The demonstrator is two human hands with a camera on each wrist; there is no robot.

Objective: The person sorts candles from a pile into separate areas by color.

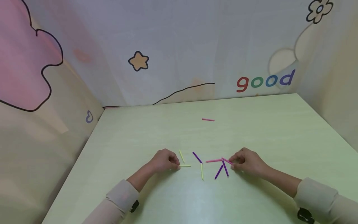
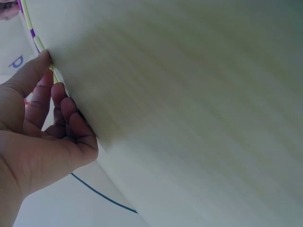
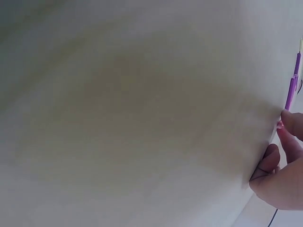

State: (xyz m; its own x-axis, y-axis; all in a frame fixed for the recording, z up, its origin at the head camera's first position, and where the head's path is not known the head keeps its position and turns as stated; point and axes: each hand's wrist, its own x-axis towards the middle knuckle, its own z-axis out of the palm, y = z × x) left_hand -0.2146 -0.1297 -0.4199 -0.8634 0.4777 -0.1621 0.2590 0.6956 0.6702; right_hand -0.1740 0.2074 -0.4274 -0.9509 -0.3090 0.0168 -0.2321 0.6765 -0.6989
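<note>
two hands at a table (image 1: pixel 126 133), each pinching one thin stick, lower middle of the frame.
in the head view, the left hand (image 1: pixel 165 161), left of the lower centre, pinches the outer end of a level yellow stick (image 1: pixel 185 165) between thumb and finger; the right hand (image 1: pixel 249 161), right of the lower centre, likewise pinches a slanted pink stick (image 1: pixel 226 161). just above the level yellow stick lies a tilted yellow stick (image 1: pixel 181 156); near the lower centre a lone purple stick (image 1: pixel 197 157) slants down to the top of a lengthwise yellow stick (image 1: pixel 202 172). a level pink stick (image 1: pixel 213 161) lies between the hands, with two purple sticks (image 1: pixel 219 172) spreading downward below its right end. a far pink stick (image 1: pixel 208 119) lies well apart, above centre.
</note>
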